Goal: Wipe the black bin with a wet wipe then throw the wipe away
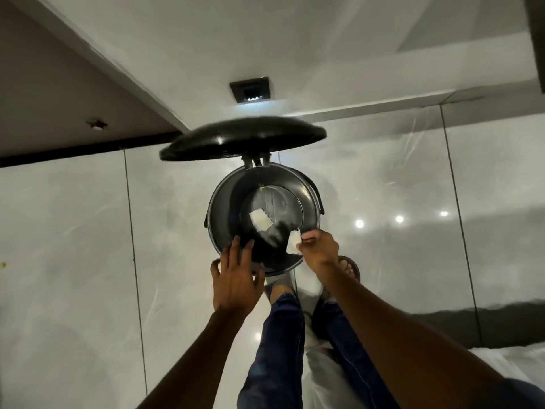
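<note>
The round black bin (224,214) stands on the floor in front of me with its lid (241,137) swung up and open at the far side. A pale scrap of paper (261,220) lies at the bottom inside. My right hand (320,246) pinches a white wet wipe (294,241) at the bin's near right rim. My left hand (236,276) rests with spread fingers against the near left rim of the bin, holding nothing.
Glossy pale floor tiles (73,231) surround the bin. A dark square floor drain (250,90) lies beyond the lid. My feet in sandals (349,268) stand just behind the bin, legs in blue jeans. A wall skirting (59,152) runs at the left.
</note>
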